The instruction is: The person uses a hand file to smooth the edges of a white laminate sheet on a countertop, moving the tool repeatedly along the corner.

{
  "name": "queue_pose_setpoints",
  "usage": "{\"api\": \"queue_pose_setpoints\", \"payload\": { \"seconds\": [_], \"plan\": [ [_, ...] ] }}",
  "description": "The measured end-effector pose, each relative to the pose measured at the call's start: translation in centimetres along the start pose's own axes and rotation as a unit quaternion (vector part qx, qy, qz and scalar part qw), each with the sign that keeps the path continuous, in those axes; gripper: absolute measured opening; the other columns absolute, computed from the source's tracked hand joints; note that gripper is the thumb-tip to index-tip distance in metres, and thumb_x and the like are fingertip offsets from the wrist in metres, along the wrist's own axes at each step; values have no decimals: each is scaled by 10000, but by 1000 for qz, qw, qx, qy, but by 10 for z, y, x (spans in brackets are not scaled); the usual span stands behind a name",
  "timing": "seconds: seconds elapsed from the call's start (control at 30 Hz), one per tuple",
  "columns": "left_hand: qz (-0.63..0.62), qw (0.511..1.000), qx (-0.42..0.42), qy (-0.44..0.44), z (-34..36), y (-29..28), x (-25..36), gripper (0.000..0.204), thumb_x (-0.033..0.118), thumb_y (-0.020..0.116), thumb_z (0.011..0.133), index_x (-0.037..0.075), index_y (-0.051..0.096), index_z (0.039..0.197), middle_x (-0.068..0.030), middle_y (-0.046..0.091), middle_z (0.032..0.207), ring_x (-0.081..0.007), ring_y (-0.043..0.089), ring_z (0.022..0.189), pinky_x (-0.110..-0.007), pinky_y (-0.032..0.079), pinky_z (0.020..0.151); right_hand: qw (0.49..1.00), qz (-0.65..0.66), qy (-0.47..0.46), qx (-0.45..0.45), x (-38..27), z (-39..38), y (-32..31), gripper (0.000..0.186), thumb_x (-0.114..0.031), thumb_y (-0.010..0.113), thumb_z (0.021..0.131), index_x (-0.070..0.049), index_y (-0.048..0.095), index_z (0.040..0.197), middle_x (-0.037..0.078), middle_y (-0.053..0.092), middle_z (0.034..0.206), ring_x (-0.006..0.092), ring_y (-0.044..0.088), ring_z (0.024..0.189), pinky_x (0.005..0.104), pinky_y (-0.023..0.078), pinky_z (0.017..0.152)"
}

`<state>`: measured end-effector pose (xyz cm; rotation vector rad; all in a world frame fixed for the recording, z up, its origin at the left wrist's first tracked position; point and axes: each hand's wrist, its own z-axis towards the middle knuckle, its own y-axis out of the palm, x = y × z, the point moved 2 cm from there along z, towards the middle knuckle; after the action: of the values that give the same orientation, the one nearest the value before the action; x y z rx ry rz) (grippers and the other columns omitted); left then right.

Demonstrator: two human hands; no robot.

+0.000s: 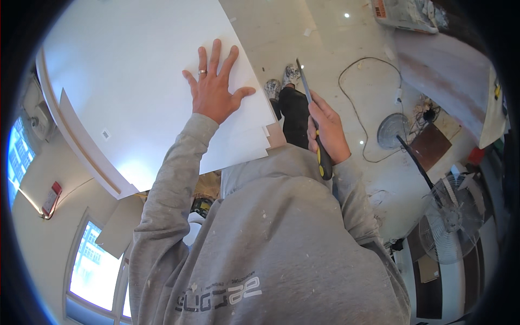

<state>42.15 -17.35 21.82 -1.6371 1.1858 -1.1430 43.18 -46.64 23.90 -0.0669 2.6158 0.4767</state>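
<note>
My left hand (214, 96) lies flat on a large white board (130, 59), its fingers spread and a ring on one of them. Near me, the board's right corner has small stepped notches (266, 138). My right hand (331, 130) is wrapped round a file (305, 81) with a long, narrow grey blade and a black-and-yellow handle. The file is held to the right of the board and apart from it, its tip toward the far side. Part of the handle is hidden by my fingers.
A standing fan (452, 216) is at the lower right, near its round base (392, 131) and a brown panel (430, 145). A dark cord (340, 81) loops across the floor (325, 38). A pale sheet (444, 76) and a plastic container (403, 15) are at the far right.
</note>
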Motion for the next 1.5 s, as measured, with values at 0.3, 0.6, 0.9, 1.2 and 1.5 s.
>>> {"api": "queue_pose_setpoints", "payload": {
  "seconds": [0.3,0.6,0.9,1.2,1.5],
  "plan": [
    [61,990,-116,46,5,-22,-6,1302,618,988,695,368,291,1766,-88,60,1884,-472,66,1710,-881,270,1194,997,-42,4,-61,10,15,23,607,-269,514,1184,22,378,1699,5,545,764,91,473,454,288,445,428],
    [-3,998,-59,37,6,-7,-4,1324,701,961,668,362,299,1764,-77,38,1887,-458,-70,1714,-950,154,1151,997,-7,-21,-67,-13,5,78,599,-262,478,1194,24,363,1707,-25,469,718,76,441,461,292,444,427],
    [-7,999,-45,28,5,-7,1,1313,739,941,661,373,318,1757,-45,70,1888,-458,-25,1716,-953,179,1141,990,-139,-28,5,-42,6,108,595,-297,515,1180,-47,417,1710,-27,482,721,65,423,458,261,415,411],
    [3,997,-72,18,1,-8,-2,1294,685,943,698,384,280,1767,-43,45,1891,-453,-24,1718,-954,196,1122,974,-223,-6,40,-18,-10,121,579,-256,477,1168,-28,430,1698,5,476,694,108,467,456,317,473,432],
    [-15,997,-61,37,5,-8,4,1234,618,955,727,340,328,1753,-79,65,1880,-485,-22,1707,-982,160,1083,957,-269,-83,66,-29,56,127,590,-244,490,1148,-7,441,1687,80,589,773,169,560,468,372,503,483]
  ]
}}
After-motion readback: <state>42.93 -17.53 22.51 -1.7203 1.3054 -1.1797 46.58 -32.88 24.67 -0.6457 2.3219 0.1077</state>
